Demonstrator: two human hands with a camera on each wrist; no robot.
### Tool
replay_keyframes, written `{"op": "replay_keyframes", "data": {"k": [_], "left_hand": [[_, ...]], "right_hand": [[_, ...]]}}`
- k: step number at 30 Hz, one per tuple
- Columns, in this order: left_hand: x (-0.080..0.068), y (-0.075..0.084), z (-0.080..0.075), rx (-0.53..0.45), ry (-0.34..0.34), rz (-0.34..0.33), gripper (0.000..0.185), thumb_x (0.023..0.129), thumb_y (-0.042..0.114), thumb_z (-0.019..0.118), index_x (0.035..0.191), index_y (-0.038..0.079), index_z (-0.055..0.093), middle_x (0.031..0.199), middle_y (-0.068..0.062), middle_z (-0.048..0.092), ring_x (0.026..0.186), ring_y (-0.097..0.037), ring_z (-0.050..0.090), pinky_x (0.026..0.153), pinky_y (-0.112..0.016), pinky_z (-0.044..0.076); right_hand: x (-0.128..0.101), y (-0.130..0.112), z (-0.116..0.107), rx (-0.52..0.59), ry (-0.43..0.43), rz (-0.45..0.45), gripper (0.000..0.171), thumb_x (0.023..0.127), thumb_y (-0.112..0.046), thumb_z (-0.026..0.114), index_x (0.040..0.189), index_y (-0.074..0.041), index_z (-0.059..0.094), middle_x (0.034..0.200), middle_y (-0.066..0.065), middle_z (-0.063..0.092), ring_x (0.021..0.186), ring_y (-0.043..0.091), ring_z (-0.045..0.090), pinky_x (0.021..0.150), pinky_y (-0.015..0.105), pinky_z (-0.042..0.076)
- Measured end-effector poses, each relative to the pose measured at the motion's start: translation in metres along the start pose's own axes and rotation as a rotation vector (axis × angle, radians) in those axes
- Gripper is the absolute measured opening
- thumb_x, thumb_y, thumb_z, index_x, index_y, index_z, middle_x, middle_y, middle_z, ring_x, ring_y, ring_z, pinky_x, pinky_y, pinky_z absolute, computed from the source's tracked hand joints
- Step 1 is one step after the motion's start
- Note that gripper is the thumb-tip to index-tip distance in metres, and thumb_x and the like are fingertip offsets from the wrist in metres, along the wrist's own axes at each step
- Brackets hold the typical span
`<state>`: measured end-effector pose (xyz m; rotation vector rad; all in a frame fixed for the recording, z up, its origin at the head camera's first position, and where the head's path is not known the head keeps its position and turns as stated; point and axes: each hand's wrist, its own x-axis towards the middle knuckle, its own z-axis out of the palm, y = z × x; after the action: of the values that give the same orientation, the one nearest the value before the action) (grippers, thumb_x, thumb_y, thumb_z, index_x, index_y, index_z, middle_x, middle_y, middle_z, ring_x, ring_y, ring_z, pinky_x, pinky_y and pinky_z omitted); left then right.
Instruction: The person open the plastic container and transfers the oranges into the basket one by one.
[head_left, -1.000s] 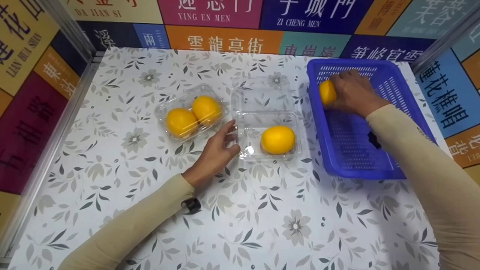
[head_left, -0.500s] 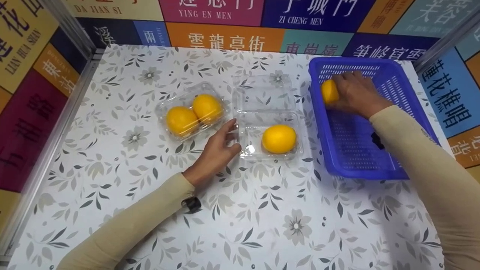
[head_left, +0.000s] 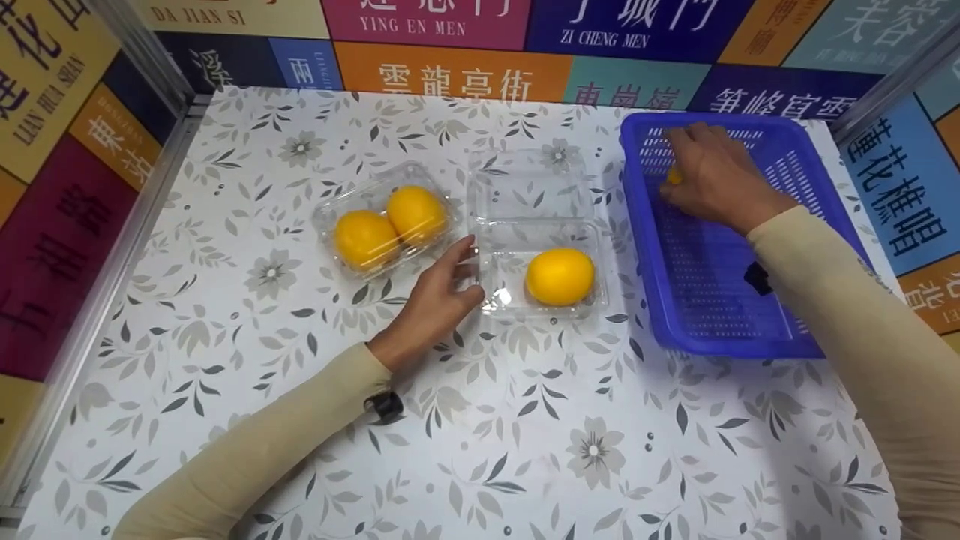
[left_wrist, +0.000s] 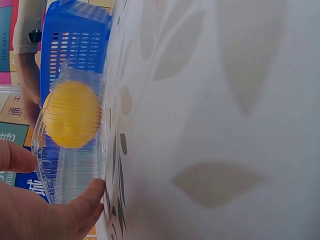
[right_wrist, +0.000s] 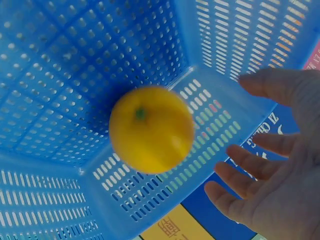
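My right hand (head_left: 712,176) is over the back left of the blue-purple plastic basket (head_left: 660,330). Its fingers are spread. In the right wrist view an orange (right_wrist: 151,130) with a green stem spot sits inside the basket, with a gap between it and the fingers of my right hand (right_wrist: 270,165). The head view shows only a sliver of it under the hand. My left hand (head_left: 442,292) rests at the left edge of an open clear plastic box (head_left: 499,259), thumb and fingers apart. One orange (head_left: 560,277) lies at the right of that box's base.
Left of the open box stands a closed clear clamshell box (head_left: 334,210) with two oranges inside. Its lid (head_left: 529,184) lies folded back behind the open box. Printed panels (head_left: 450,71) wall the back and sides of the flower-patterned table (head_left: 480,427).
The right hand has let go of the orange, which showed at its left earlier and is now mostly hidden beneath it. The left hand and boxes stay put.
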<state>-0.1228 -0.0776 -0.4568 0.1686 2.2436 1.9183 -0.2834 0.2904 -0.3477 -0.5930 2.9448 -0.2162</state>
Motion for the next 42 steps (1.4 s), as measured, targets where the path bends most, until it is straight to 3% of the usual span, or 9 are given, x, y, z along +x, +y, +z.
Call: {"op": "replay_keyframes", "data": {"k": [6,11,21,31,42], "left_hand": [[0.000,0.001,0.001,0.001,0.001,-0.012,0.085,0.094,-0.001,0.061,0.172,0.000,0.029,0.167,-0.021,0.047,0.148,-0.037,0.055,0.119,-0.043,0.051],[-0.001,0.000,0.001,-0.004,0.000,-0.010,0.085,0.094,-0.001,0.062,0.172,-0.001,0.028,0.167,-0.021,0.047,0.148,-0.037,0.055,0.119,-0.043,0.051],[0.000,0.000,0.001,-0.003,0.002,0.002,0.084,0.095,-0.001,0.062,0.172,0.000,0.029,0.167,-0.021,0.047,0.148,-0.037,0.054,0.120,-0.044,0.050],[0.000,0.000,0.003,0.010,0.004,-0.011,0.081,0.096,0.001,0.062,0.171,0.000,0.030,0.167,-0.021,0.047,0.148,-0.038,0.054,0.122,-0.047,0.048],[-0.001,0.000,0.002,0.010,0.005,-0.010,0.082,0.096,-0.001,0.062,0.172,0.000,0.030,0.168,-0.021,0.046,0.148,-0.038,0.054,0.121,-0.048,0.048]], "right_hand": [[-0.004,-0.009,0.000,0.079,0.102,0.040,0.073,0.109,-0.026,0.060,0.170,0.002,0.031,0.165,0.037,0.037,0.153,0.058,0.033,0.129,0.072,0.022],[-0.010,-0.021,-0.001,0.131,0.144,0.061,0.076,0.110,-0.037,0.058,0.172,-0.003,0.031,0.167,0.033,0.038,0.151,0.055,0.035,0.131,0.070,0.022],[-0.024,-0.044,0.003,0.104,0.308,-0.103,0.066,0.106,-0.033,0.072,0.160,-0.001,0.051,0.158,0.028,0.052,0.139,0.049,0.048,0.125,0.065,0.035],[-0.037,-0.060,0.010,0.121,0.318,-0.190,0.062,0.104,-0.033,0.077,0.149,0.005,0.059,0.147,0.029,0.058,0.135,0.048,0.052,0.120,0.065,0.040],[-0.047,-0.075,0.021,0.122,0.268,-0.191,0.059,0.104,-0.036,0.077,0.148,0.000,0.061,0.148,0.023,0.059,0.139,0.042,0.051,0.121,0.060,0.042]]}}
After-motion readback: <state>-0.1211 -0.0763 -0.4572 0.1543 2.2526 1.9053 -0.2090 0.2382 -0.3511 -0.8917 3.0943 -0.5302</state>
